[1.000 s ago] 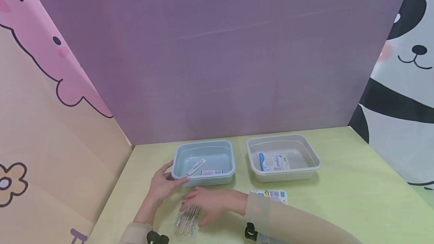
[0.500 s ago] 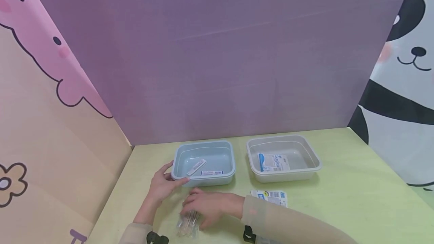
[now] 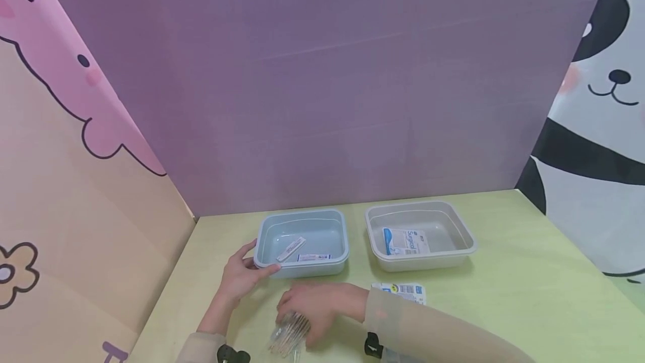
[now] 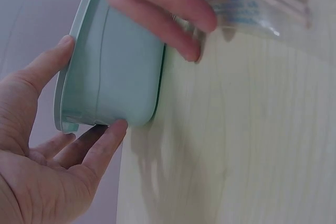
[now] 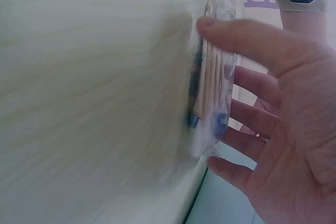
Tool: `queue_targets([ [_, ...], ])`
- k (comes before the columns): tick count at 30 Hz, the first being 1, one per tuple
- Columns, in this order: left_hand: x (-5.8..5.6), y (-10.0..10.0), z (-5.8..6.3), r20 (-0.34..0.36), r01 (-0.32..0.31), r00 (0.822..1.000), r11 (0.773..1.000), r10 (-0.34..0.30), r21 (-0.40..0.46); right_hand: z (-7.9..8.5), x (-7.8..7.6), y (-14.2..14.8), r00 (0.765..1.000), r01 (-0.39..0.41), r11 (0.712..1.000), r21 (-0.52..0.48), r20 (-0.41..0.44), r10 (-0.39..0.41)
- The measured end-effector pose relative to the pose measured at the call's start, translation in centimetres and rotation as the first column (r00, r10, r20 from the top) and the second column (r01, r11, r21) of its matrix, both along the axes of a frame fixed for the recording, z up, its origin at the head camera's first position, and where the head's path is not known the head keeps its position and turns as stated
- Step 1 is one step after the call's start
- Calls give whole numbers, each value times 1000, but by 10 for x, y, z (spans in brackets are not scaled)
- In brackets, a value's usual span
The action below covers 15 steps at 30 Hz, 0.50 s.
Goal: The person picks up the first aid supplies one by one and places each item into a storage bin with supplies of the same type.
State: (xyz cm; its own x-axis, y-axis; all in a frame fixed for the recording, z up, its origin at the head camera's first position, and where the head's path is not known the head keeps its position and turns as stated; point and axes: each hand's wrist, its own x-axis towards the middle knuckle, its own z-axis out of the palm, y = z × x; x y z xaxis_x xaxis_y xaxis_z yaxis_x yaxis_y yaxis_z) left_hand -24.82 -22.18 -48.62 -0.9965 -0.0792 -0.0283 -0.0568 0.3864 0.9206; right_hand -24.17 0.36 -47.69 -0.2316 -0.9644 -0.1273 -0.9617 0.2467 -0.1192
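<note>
My left hand [image 3: 242, 278] holds the front left corner of a light blue plastic tub [image 3: 335, 265], its thumb on the rim and its fingers against the side. Inside the tub lie two small, flat packets [image 3: 292, 249]. In front of it, my right hand [image 3: 314, 306] grips a clear bag of cotton swabs [image 3: 289, 336] with thin wooden sticks. The right wrist view shows the thumb on one side of the bag [image 5: 212, 85] and the fingers on the other. The bag looks tilted up from the table there.
A pale grey tub [image 3: 448, 259] stands to the right, with a white and blue packet marked "Surgical" [image 3: 407, 241] in it. Another printed packet [image 3: 410, 291] lies on the table, partly behind the right sleeve. A purple panel [image 3: 322, 99] rises behind the table.
My right hand has closed round the bag of cotton swabs and shifted slightly right and nearer, tilting the bag. My left hand stays on the blue tub.
</note>
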Motion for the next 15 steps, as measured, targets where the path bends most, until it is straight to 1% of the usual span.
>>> queue_targets([
  [3,0,0,-1,0,1,1000,1000,-1,11,0,-1,1,999,-17,1000,10,36,17],
  [5,0,0,-1,4,0,1000,1000,0,15,0,-2,2,998,-11,1000,2,65,11],
  [8,-1,0,-1,11,-4,1000,1000,4,22,-1,-2,3,997,-2,1000,-15,81,3],
  [12,-1,0,-3,18,-10,1000,999,10,31,-2,-2,4,998,-2,1000,-26,58,3],
  [15,-1,0,-3,17,-6,1000,999,5,31,-2,-1,4,998,7,1000,-25,61,-5],
])
